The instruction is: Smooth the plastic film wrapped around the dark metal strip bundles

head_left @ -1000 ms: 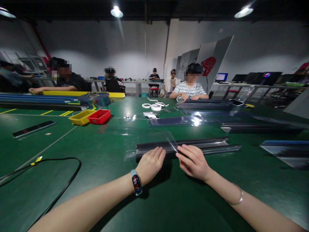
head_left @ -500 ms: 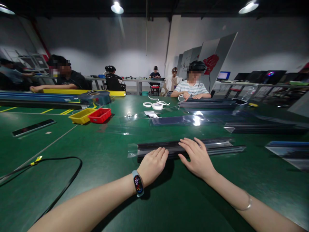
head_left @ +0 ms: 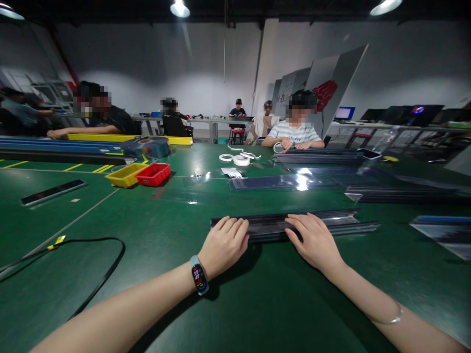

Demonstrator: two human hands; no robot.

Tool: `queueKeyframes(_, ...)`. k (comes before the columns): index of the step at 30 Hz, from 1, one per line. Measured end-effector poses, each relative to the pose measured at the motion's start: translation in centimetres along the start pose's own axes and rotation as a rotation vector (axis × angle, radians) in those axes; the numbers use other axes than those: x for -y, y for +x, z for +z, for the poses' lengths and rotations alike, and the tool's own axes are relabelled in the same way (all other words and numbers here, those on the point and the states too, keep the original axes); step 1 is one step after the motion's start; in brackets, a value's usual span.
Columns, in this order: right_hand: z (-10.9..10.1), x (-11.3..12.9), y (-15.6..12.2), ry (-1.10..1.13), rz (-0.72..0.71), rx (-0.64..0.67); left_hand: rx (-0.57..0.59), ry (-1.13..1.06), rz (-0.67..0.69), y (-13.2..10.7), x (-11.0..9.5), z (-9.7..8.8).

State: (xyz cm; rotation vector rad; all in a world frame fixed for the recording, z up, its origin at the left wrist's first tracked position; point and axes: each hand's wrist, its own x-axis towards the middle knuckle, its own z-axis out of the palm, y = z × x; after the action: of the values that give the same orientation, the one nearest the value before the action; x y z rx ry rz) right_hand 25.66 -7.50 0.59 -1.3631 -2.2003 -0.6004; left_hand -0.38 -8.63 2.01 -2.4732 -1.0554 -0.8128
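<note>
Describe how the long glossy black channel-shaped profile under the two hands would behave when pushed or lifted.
The glossy black channel-shaped profile is probably stiff, since it runs straight past the bare right hand. It may slide easily on the smooth green tabletop, given the sheen on both. Its angular, channelled shape makes rolling seem unlikely.

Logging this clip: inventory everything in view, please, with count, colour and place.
black profile: seemingly one, black, table's middle
table: one, green, foreground
film: count unclear, clear, beyond profile
other strips: several, black/blue/yellow, table's sides and far edge
trays: two, yellow and red, left
big roll: one, dark blue, behind trays
white rings: three, white, far middle
phones: two, dark, left and far right
cable: one, black, near left
bottle: one, clear, far right
people: at least six, varied clothing, background
panels: several, pale, back right
monitors: several, dark, one lit blue, back right
lamps: three, white, ceiling
left hand: one, bare, on profile
right hand: one, bare, on profile
</note>
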Motion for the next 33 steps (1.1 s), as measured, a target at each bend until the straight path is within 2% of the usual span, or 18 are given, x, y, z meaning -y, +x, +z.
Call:
queueKeyframes(5,-0.2,-2.5,-1.3,-0.03,0.038,0.001,0.001,-0.002,0.001,-1.6,2.4,-1.5)
queueKeyframes(8,-0.2,-3.4,-1.6,-0.031,0.045,0.013,-0.002,-0.008,-0.014,-2.2,3.1,-1.8)
queueKeyframes(15,0.3,-3.8,-1.4,-0.02,0.09,0.013,-0.041,-0.054,-0.017,-2.1,3.1,-0.8)
queueKeyframes(19,0.3,-3.7,-1.4,-0.02,0.125,0.014,-0.047,-0.065,-0.065,-2.2,3.3,-0.5)
queueKeyframes(33,0.7,-3.5,-1.5,-0.021,0.085,0.025,-0.055,-0.056,-0.103,-2.4,3.4,-0.3)
